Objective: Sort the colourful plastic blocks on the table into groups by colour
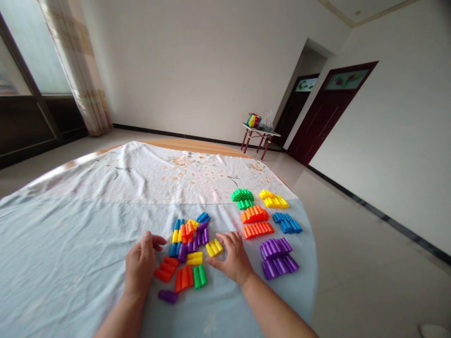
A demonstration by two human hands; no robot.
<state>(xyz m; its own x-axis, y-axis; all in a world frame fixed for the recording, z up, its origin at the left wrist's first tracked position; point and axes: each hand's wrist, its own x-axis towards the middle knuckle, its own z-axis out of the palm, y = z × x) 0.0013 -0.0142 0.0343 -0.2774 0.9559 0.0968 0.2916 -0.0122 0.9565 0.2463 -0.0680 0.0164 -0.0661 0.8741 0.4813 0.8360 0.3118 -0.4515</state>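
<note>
From the head view, the only one: on the bench (200, 146), over the cloth (84, 249), right hand (234, 256) with thumb and forefinger spread to either side of three yellow tubes (214, 247), well in from the right edge of the bench; cannot tell a firm hold from mere nearness. Left hand (140, 265) loosely curled and part-open, nothing visible in its grasp, just beside an orange group (167, 269). Between the hands, a mixed cluster (187, 230), a yellow pair (195, 258) and a green pair (199, 277). For a clean hold, best to draw thumb and forefinger together evenly, pressing lightly, so as to keep all three yellow tubes parallel. Likely to roll or splay if pinched off-centre. In any lift, wiser to go straight up first, sparing the purple tubes (202, 237) close by on the left. Worth using the left hand as a soft stop for stray pieces, without crowding the orange group. Toward the right edge, take care to keep wrist and forearm clear of the purple stack (280, 259), orange stack (258, 230) and blue stack (287, 223), all probably easy to topple.
</note>
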